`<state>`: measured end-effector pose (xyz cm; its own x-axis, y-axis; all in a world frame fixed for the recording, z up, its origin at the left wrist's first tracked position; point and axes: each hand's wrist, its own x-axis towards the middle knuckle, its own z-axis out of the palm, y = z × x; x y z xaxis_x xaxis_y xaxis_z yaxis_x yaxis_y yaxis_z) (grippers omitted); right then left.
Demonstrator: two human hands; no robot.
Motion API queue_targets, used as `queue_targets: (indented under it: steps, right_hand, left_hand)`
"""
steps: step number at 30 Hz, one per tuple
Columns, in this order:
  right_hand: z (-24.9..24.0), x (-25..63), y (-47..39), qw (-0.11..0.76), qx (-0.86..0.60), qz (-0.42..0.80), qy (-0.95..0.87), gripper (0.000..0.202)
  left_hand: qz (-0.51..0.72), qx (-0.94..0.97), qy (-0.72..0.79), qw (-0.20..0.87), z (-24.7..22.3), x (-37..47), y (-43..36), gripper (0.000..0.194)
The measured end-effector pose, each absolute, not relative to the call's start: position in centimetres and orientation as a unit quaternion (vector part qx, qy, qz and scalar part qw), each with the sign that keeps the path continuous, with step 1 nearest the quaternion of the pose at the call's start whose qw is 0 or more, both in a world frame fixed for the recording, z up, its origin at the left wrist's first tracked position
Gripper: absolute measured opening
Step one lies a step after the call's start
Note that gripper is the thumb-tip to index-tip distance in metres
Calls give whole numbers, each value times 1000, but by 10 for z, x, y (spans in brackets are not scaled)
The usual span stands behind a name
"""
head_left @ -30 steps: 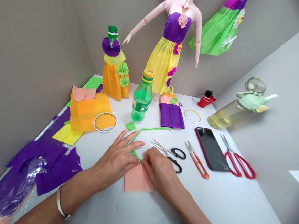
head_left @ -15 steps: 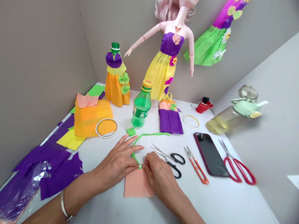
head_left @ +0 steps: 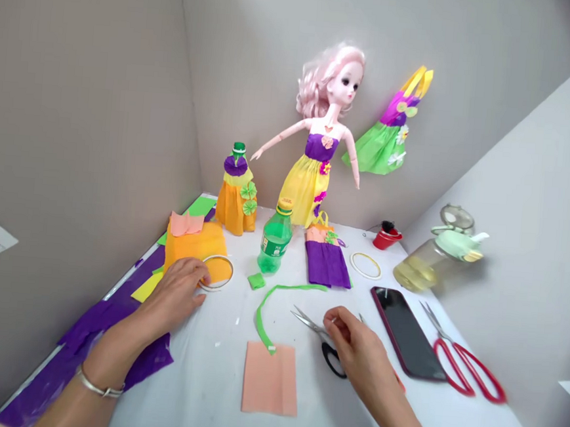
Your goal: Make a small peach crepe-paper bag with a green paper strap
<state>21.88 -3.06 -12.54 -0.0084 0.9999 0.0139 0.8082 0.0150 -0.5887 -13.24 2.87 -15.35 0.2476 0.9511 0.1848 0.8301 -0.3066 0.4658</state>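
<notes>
My left hand [head_left: 174, 295] reaches to the left, its fingers curled over the near-left rim of a thin roll of tape [head_left: 231, 276] at the edge of the orange paper [head_left: 188, 244]. Above the black-handled scissors [head_left: 309, 319], my right hand [head_left: 361, 346] has its fingertips pinched together; whatever may be between them is too small to make out. In front of me lies a square of peach crepe paper [head_left: 270, 382]. A curved green strip [head_left: 260, 313] touches its top edge, with a small white bit at the strip's end.
A green bottle [head_left: 275, 247], small green square [head_left: 256, 281] and purple paper dress [head_left: 328, 264] stand or lie farther back. Behind them is a doll [head_left: 307, 182]. To the right are another tape roll [head_left: 366, 265], a phone [head_left: 406, 335], red-handled scissors [head_left: 470, 369] and a drinking bottle [head_left: 416, 266].
Both hands have left the peach paper and green strip. My left hand went left to the tape roll; my right moved right over the scissors. The view has tilted up.
</notes>
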Motion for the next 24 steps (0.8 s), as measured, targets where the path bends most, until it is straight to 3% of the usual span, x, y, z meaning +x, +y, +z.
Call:
queue_targets:
  steps: [3,10,15,19,24]
  right_hand:
    - [-125,224,-31,185,-688,145,-687,13]
    - [-123,222,-33,184,-670,122,-709,14]
    - [-106,205,-45,308,-575,123,-748,16]
    - [-95,178,-62,431,-487,84,-755,13]
    - [-95,158,-72,468,-459,-4,-755,24]
  left_hand:
    - [229,778,569,136,-161,-129,29,20]
    - [278,762,554,187,-144,-118,27,6]
    - [358,679,503,396,-111,-94,5,17]
    - [407,658,454,442,-105,-69,-16,20]
    - [419,689,397,438,-108,-44,-36,13]
